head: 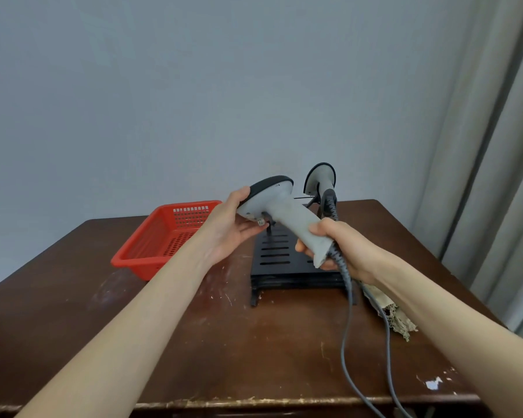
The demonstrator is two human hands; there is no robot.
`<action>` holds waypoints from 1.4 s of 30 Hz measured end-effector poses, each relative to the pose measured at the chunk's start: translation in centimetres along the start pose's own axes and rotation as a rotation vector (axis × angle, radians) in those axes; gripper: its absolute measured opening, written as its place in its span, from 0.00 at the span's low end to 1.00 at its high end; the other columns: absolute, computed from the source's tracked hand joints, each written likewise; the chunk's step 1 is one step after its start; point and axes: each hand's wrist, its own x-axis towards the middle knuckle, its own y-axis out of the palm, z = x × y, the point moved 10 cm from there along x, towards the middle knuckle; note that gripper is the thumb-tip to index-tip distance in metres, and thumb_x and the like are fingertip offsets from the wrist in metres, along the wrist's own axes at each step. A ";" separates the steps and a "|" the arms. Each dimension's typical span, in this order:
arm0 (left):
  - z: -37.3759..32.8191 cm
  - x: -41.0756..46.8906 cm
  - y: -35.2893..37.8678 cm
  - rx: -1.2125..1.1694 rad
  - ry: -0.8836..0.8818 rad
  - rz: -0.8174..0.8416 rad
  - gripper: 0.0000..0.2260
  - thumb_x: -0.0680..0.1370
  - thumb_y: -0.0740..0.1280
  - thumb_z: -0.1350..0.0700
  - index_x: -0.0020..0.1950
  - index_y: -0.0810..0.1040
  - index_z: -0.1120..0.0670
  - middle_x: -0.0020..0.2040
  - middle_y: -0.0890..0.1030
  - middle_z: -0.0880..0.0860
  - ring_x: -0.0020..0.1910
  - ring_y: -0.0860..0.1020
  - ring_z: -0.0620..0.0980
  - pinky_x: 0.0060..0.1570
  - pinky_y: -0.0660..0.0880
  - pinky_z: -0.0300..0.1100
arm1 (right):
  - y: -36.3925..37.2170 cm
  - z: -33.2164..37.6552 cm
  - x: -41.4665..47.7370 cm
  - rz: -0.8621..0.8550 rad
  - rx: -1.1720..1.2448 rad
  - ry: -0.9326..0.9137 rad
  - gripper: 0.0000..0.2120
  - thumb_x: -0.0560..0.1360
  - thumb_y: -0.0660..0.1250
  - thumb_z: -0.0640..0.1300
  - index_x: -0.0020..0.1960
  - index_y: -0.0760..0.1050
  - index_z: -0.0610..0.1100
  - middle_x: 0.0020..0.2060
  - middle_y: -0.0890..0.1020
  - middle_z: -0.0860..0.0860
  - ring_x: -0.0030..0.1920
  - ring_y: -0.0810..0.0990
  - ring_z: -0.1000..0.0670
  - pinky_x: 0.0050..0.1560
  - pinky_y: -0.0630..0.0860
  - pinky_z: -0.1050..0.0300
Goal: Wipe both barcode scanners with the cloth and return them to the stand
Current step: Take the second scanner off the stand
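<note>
A grey barcode scanner (287, 215) with a black head is held in the air above the black slotted stand (280, 260). My right hand (332, 245) grips its handle near the cable end. My left hand (233, 224) cups the scanner's head, thumb on top and fingers beneath. A second grey scanner (320, 179) stands upright at the back right of the stand. The beige frayed cloth (390, 315) lies on the table right of the stand, partly hidden under my right forearm.
A red perforated plastic basket (163, 239) sits on the brown wooden table (194, 342) left of the stand. Two grey cables (347, 327) run from the scanners over the table's front edge. A curtain (495, 176) hangs at the right.
</note>
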 end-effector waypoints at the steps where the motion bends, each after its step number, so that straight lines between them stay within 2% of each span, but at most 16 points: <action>1: -0.2 0.0 0.1 -0.001 0.021 -0.022 0.09 0.79 0.62 0.53 0.50 0.77 0.57 0.45 0.81 0.57 0.45 0.80 0.53 0.47 0.79 0.46 | 0.1 -0.3 -0.1 0.012 0.002 -0.002 0.14 0.75 0.58 0.44 0.41 0.74 0.35 0.27 0.80 0.52 0.22 0.69 0.55 0.22 0.64 0.66; 4: -0.8 -0.2 0.2 0.026 0.080 -0.054 0.08 0.79 0.62 0.55 0.47 0.78 0.57 0.38 0.81 0.54 0.39 0.80 0.49 0.41 0.79 0.43 | 0.4 -1.0 0.1 0.055 0.010 0.020 0.16 0.69 0.62 0.51 0.42 0.79 0.38 0.34 0.81 0.48 0.30 0.75 0.54 0.29 0.72 0.64; 6: -0.7 -0.3 0.4 0.076 0.101 -0.040 0.08 0.79 0.63 0.56 0.48 0.79 0.58 0.40 0.81 0.54 0.41 0.80 0.49 0.45 0.79 0.44 | 0.7 -1.1 0.3 0.090 0.027 0.040 0.22 0.72 0.65 0.57 0.51 0.79 0.38 0.34 0.80 0.46 0.33 0.77 0.52 0.33 0.76 0.62; 8: -0.5 -0.5 1.1 0.132 0.118 -0.009 0.08 0.79 0.63 0.56 0.50 0.80 0.58 0.45 0.81 0.55 0.46 0.80 0.50 0.48 0.79 0.46 | 1.1 -1.2 0.4 0.116 0.082 0.086 0.30 0.70 0.63 0.61 0.59 0.75 0.36 0.36 0.82 0.43 0.34 0.80 0.50 0.37 0.80 0.59; 12: -0.5 -0.9 2.1 0.149 0.145 0.029 0.10 0.78 0.65 0.56 0.54 0.79 0.60 0.46 0.80 0.56 0.44 0.80 0.50 0.46 0.79 0.44 | 1.8 -1.5 0.4 0.173 0.215 0.175 0.36 0.67 0.60 0.63 0.63 0.72 0.37 0.40 0.84 0.39 0.34 0.83 0.49 0.34 0.81 0.59; 16: -0.5 -1.2 2.5 0.190 0.159 0.067 0.17 0.78 0.65 0.56 0.64 0.74 0.62 0.48 0.79 0.56 0.43 0.79 0.48 0.41 0.77 0.40 | 2.4 -1.2 0.2 0.245 0.255 0.187 0.28 0.69 0.60 0.62 0.56 0.76 0.41 0.36 0.83 0.42 0.26 0.77 0.52 0.27 0.77 0.61; 20: -0.4 -1.6 2.3 0.195 0.156 0.066 0.18 0.78 0.65 0.57 0.67 0.71 0.62 0.51 0.78 0.58 0.43 0.79 0.48 0.39 0.77 0.38 | 3.5 -1.4 0.3 0.394 0.304 0.203 0.26 0.61 0.73 0.64 0.49 0.82 0.45 0.34 0.80 0.45 0.25 0.74 0.54 0.25 0.75 0.62; 24: -0.1 -1.9 1.8 0.189 0.150 0.055 0.26 0.71 0.69 0.52 0.66 0.72 0.61 0.52 0.79 0.59 0.41 0.80 0.48 0.40 0.76 0.39 | 4.1 -1.4 0.2 0.481 0.279 0.206 0.23 0.60 0.76 0.62 0.48 0.82 0.47 0.32 0.76 0.49 0.25 0.72 0.56 0.27 0.74 0.64; 25: -0.1 -2.0 1.9 0.193 0.141 0.064 0.25 0.71 0.69 0.51 0.65 0.73 0.61 0.50 0.79 0.58 0.40 0.80 0.48 0.40 0.77 0.39 | 4.2 -1.4 0.3 0.488 0.281 0.212 0.22 0.61 0.76 0.61 0.48 0.82 0.47 0.31 0.75 0.50 0.25 0.71 0.56 0.26 0.73 0.65; 27: 0.0 -2.3 1.8 0.202 0.142 0.081 0.16 0.76 0.65 0.51 0.58 0.78 0.59 0.44 0.81 0.55 0.38 0.80 0.47 0.41 0.77 0.42 | 4.4 -1.7 0.5 0.487 0.286 0.216 0.21 0.65 0.74 0.59 0.49 0.81 0.46 0.28 0.71 0.50 0.24 0.68 0.56 0.25 0.71 0.65; 28: -0.2 -2.5 1.5 0.182 0.145 0.050 0.12 0.79 0.61 0.51 0.54 0.79 0.58 0.43 0.82 0.52 0.39 0.81 0.46 0.42 0.78 0.42 | 4.3 -1.9 0.7 0.469 0.280 0.215 0.20 0.67 0.72 0.58 0.51 0.79 0.45 0.27 0.70 0.50 0.23 0.68 0.56 0.24 0.70 0.65; 29: -0.4 -2.7 0.6 0.146 0.148 -0.019 0.13 0.81 0.58 0.50 0.52 0.79 0.56 0.44 0.83 0.51 0.42 0.81 0.46 0.44 0.78 0.42 | 4.1 -2.0 0.9 0.443 0.268 0.214 0.19 0.70 0.69 0.57 0.51 0.78 0.44 0.26 0.70 0.50 0.22 0.67 0.56 0.23 0.70 0.65; 31: -0.8 -2.8 -2.1 0.078 0.176 -0.201 0.16 0.82 0.56 0.48 0.57 0.78 0.56 0.54 0.82 0.52 0.52 0.81 0.47 0.49 0.77 0.42 | 3.5 -2.3 1.0 0.395 0.253 0.220 0.17 0.72 0.64 0.56 0.51 0.76 0.44 0.25 0.69 0.51 0.22 0.66 0.56 0.22 0.68 0.65; 34: -1.3 -3.6 -5.0 0.102 0.233 -0.372 0.16 0.82 0.56 0.50 0.60 0.77 0.58 0.57 0.81 0.54 0.57 0.79 0.48 0.53 0.77 0.44 | 3.0 -2.5 1.0 0.362 0.248 0.228 0.16 0.71 0.65 0.55 0.51 0.75 0.43 0.24 0.70 0.51 0.21 0.66 0.56 0.22 0.68 0.66; 38: -0.7 -4.6 -5.7 0.189 0.246 -0.401 0.14 0.83 0.55 0.52 0.59 0.77 0.55 0.59 0.80 0.52 0.57 0.78 0.46 0.57 0.76 0.45 | 2.8 -2.7 1.2 0.349 0.216 0.233 0.16 0.69 0.67 0.54 0.49 0.73 0.44 0.24 0.70 0.51 0.21 0.66 0.56 0.21 0.67 0.66; 42: 0.0 -5.3 -6.3 0.185 0.246 -0.412 0.13 0.83 0.55 0.52 0.57 0.78 0.53 0.58 0.80 0.51 0.58 0.78 0.45 0.57 0.76 0.45 | 2.7 -2.9 1.4 0.328 0.204 0.237 0.13 0.72 0.64 0.53 0.48 0.73 0.43 0.24 0.70 0.50 0.20 0.65 0.56 0.21 0.66 0.65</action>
